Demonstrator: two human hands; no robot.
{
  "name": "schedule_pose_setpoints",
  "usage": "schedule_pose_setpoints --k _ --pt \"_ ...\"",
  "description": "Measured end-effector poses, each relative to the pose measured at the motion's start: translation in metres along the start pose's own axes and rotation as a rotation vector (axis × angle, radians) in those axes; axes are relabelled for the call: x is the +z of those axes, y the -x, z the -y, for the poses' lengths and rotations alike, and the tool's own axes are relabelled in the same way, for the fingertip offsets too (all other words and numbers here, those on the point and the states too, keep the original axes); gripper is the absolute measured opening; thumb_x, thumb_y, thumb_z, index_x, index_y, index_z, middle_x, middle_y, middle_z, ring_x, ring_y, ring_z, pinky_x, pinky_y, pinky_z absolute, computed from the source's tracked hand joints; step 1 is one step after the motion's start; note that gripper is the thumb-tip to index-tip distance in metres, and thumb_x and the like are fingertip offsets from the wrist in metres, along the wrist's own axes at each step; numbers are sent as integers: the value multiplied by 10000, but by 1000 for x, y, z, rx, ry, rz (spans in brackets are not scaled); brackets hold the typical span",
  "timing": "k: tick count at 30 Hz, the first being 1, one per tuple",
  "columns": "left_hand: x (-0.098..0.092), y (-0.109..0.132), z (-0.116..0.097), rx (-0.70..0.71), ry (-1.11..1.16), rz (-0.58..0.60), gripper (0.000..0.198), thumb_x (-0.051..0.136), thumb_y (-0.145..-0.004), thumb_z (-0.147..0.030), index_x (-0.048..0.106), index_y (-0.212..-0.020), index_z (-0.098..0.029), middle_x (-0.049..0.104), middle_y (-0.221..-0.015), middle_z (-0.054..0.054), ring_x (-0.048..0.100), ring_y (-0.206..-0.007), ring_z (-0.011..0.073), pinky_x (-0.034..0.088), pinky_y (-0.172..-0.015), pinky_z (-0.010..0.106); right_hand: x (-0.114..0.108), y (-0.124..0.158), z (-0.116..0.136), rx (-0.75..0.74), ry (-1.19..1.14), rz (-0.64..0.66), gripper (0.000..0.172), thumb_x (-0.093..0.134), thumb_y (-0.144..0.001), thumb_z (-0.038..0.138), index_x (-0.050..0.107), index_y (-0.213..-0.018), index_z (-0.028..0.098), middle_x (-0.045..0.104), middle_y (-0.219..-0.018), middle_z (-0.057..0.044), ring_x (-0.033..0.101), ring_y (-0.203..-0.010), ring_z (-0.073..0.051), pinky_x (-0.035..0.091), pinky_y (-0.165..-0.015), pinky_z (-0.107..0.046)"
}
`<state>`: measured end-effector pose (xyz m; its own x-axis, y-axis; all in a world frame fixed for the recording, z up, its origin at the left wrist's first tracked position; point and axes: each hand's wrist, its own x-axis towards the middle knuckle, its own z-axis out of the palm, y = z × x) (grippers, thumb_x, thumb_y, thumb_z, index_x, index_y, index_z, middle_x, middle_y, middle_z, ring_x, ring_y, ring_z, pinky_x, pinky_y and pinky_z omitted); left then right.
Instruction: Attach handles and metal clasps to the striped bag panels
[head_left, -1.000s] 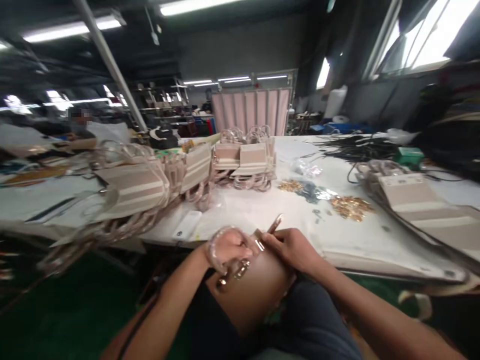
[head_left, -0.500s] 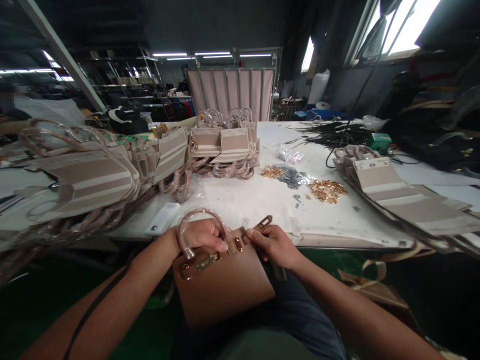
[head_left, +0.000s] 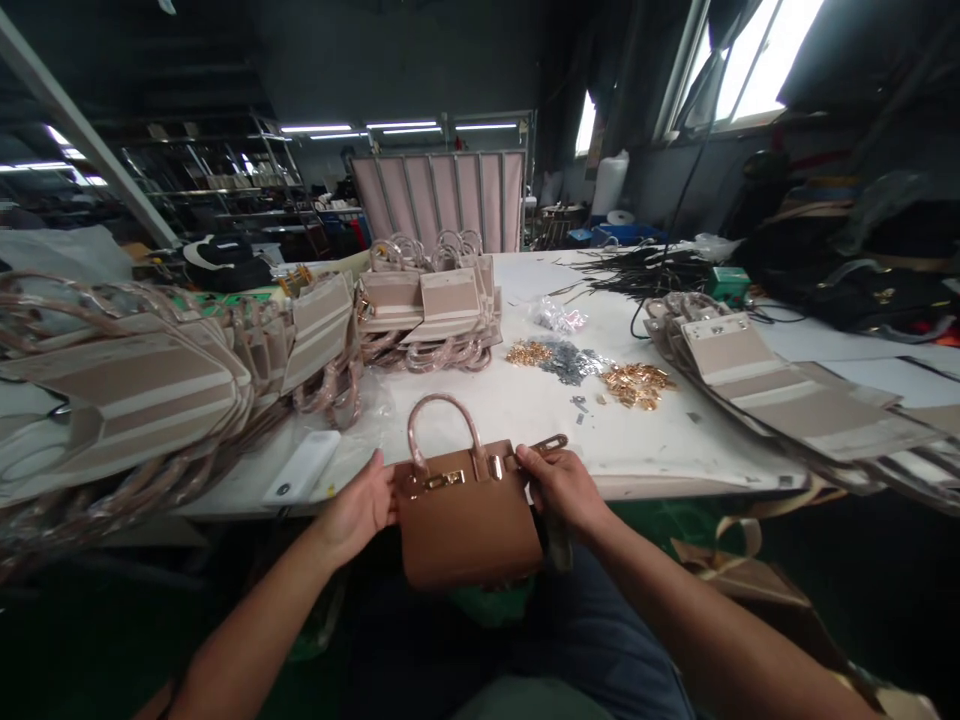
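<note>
A brown handbag hangs upright above my lap at the table's front edge, its front towards me. It has a plastic-wrapped arched handle and gold-coloured metal fittings along the top. My left hand holds the bag's left side, thumb up, its fingertips partly hidden at the edge. At the upper right corner, my right hand grips the bag and its strap, thumb in front. The strap's end with a metal-rimmed slot sticks out above that hand.
Piles of flat beige bag pieces with wrapped handles lie on the left; more bag pieces lie on the right. Gold metal parts and grey metal parts lie mid-table. A white flat device sits near the front edge.
My left hand has let go of the handle area and moved to the bag's left side. The bag has turned more level and upright. My right hand keeps its grip at the right corner.
</note>
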<state>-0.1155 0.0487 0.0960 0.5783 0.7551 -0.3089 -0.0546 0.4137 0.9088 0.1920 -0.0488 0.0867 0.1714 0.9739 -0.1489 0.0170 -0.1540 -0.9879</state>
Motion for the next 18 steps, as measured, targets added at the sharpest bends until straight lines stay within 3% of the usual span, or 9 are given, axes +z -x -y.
schedule_pose_setpoints --k 4,8,13,18 --pt "28 11 25 210 -207 -201 819 927 -717 -509 596 -1414 -234 718 -1376 137 688 -1240 340 565 -975 381 -4 -7 -8 24 -44 -46 631 633 -914 733 622 -603 184 511 -403 4 410 -394 -118 296 -453 -268" --pt "52 7 39 298 -204 -416 707 928 -710 -503 638 -1283 -207 763 -1263 117 706 -1186 336 538 -1028 426 0 -8 -12 6 -27 -22 646 618 -933 723 607 -581 182 528 -411 -8 438 -414 -122 327 -479 -265" --pt "59 8 41 319 27 -383 602 806 -834 -593 665 -1285 -219 739 -1328 102 646 -1310 336 507 -1105 450 -1 -8 -18 13 -31 -24 653 613 -925 749 635 -617 174 531 -417 -8 412 -394 -118 306 -453 -262" --pt "64 20 34 180 257 -256 650 766 -841 -647 656 -1320 -222 750 -1302 115 692 -1236 365 564 -1035 516 -1 -2 -17 20 -6 -36 666 600 -926 755 592 -586 182 519 -417 -9 404 -400 -110 313 -457 -261"
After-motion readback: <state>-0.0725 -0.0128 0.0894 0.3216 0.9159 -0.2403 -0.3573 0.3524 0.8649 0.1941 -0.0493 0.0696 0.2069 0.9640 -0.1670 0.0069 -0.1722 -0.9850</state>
